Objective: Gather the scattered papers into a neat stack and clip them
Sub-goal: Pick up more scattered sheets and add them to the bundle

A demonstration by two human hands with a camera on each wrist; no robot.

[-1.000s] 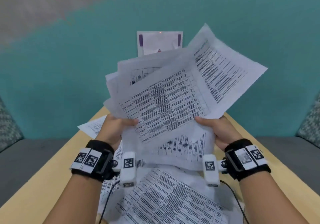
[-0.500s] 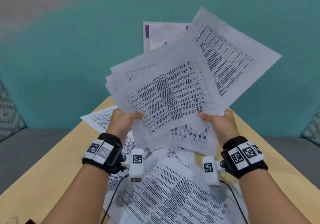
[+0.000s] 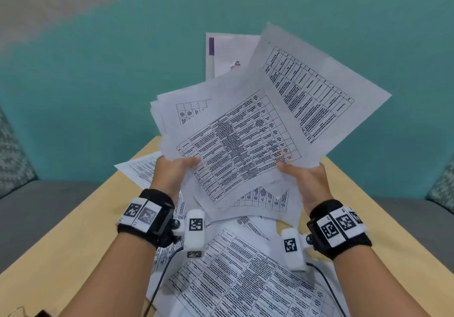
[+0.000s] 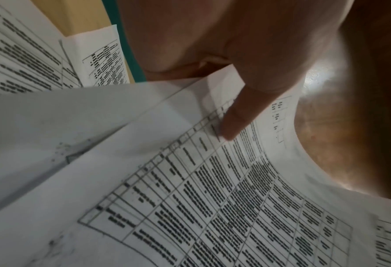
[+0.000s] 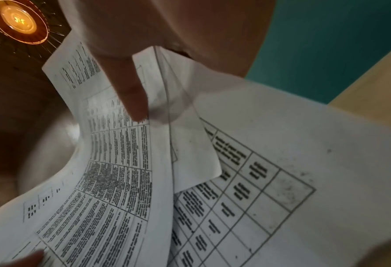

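A fanned, uneven bunch of printed papers is held up above the wooden table. My left hand grips its lower left edge, thumb on the front sheet. My right hand grips the lower right edge the same way. In the left wrist view the thumb presses on a table-printed sheet. The right wrist view shows the thumb pinching several sheets. More printed papers lie loose on the table below my wrists. One sheet lies at the far left. No clip is visible.
A teal wall rises behind the table. Grey seating with patterned cushions flanks the table on both sides. Thin black cables run from the wrist cameras over the papers. A ceiling lamp shows in the right wrist view.
Both hands have lifted the bunch of papers slightly higher and drawn a little closer together; the sheets stay fanned out and uneven.
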